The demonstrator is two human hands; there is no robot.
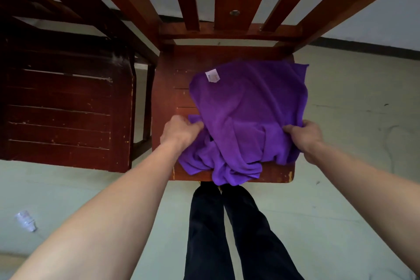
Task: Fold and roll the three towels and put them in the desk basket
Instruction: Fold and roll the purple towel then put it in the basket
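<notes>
Purple towel (247,107) between both gripping hands, left hand (179,130), right hand (305,133)

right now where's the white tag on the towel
In the head view, the tag sits on the purple towel's far left corner, on the chair seat, just below the backrest.

Wore dark, near-black trousers (229,232), loose and creased at both legs. Kept both forearms bare, no sleeves; left hand (179,130) and right hand (305,135) ungloved, ringless.
</notes>
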